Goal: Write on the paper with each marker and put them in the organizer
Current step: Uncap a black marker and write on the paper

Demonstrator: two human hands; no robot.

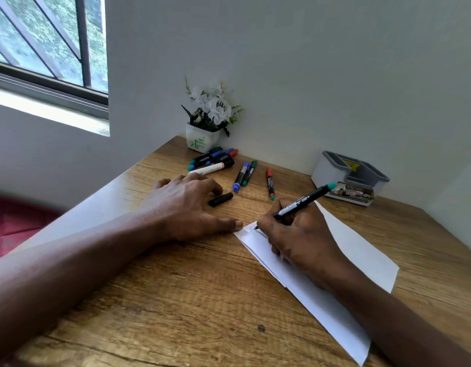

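From the head view, the right hand [305, 234] has its fingers clamped on a black marker [298, 205] with a teal end, its tip touching the near-left corner of the folded white paper [361, 250]. The left hand [192, 205] lies flat on the table [176, 300], fingers spread and holding nothing, thumb at the paper's edge; a black cap [220, 199] rests just beside it. More markers [216, 161] lie loose near the flower pot [202, 140]. The grey organizer [348, 170] stands far right and appears empty. The marker looks light, stiff and smooth, best gripped low on the barrel; the thin paper may slide unless pinned.
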